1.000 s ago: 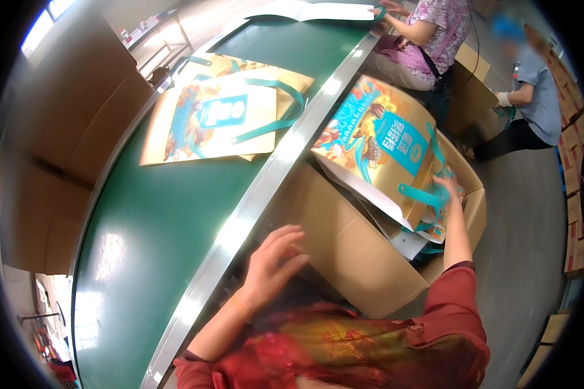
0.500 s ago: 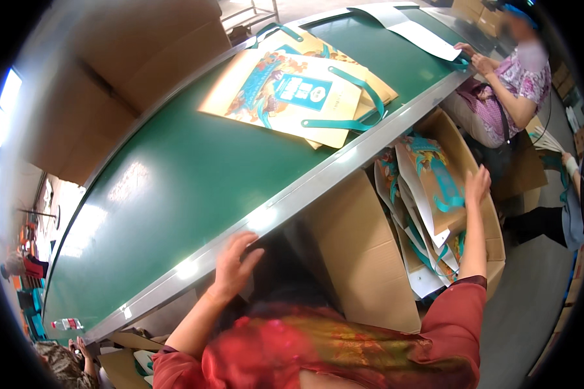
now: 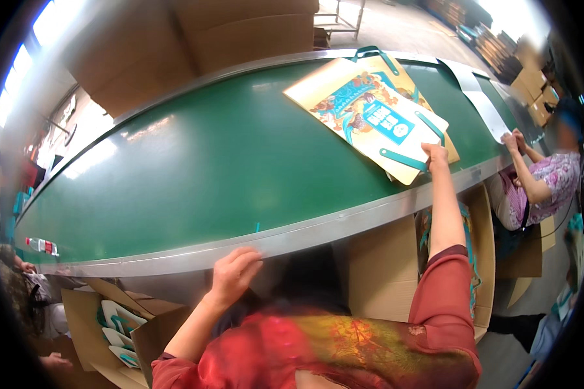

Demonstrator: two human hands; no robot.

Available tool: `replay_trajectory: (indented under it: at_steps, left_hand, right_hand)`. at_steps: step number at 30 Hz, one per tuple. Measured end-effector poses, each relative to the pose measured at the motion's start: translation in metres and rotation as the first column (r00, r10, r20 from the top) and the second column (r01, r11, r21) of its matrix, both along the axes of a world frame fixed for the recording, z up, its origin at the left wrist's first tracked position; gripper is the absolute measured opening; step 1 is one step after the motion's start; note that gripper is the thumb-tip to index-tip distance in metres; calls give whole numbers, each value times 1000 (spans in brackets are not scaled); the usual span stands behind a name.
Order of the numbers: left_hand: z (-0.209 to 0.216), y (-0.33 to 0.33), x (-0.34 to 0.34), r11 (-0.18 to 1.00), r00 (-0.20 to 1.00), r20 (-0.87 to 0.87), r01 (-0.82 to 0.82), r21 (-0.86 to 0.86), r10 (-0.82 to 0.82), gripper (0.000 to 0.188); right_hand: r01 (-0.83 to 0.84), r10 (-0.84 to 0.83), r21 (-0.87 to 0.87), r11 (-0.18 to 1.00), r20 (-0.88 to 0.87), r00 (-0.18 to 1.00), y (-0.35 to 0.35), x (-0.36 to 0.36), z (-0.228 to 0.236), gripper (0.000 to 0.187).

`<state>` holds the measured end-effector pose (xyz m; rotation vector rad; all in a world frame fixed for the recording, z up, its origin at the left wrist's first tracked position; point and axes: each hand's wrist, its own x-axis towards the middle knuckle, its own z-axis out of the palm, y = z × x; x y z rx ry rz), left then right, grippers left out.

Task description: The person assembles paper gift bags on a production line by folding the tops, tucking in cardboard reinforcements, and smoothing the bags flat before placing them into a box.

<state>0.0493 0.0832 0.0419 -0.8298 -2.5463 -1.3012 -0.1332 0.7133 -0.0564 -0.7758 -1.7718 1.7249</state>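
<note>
On the green belt lies a flat gold paper bag (image 3: 344,97) with a bird-and-flower print and teal ribbon handles. My right hand (image 3: 437,155) grips this bag at its handle end, thumb on top. Another gold paper bag (image 3: 405,81) lies partly hidden beneath it. My left hand (image 3: 235,275) hovers by the belt's metal edge, fingers loosely curled together, with nothing visible in them. Below my right arm stands an open carton (image 3: 480,227) holding more bags, mostly hidden by the arm.
The metal rail (image 3: 305,238) borders the green belt (image 3: 194,175). At right, a co-worker (image 3: 542,181) handles a white sheet (image 3: 480,104). A plastic bottle (image 3: 42,246) lies at far left. Another carton (image 3: 84,324) with bags stands lower left, near another person.
My right hand has left the carton of bags and moved up to the bag on the belt, taking hold of it. My left hand's fingers have curled closer. The view has turned.
</note>
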Motion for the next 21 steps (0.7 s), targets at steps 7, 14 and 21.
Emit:
replay_trajectory:
  at_steps: [7,14,21]
  left_hand:
    - [-19,-32,3,983,986,87,-149,107,141,14]
    - [17,-52,-38,585,930,357,-340,736,92,33]
    - [-15,-149,-35,309,665,587,-741,596,462,42]
  right_hand:
    - [-113,172,615,781,-38,984,-171,-7,192,29]
    - [105,689,992,63,-119,715,-425,55,253,6]
    - [-188,699,941,-280,334,632,-531,93,76,4]
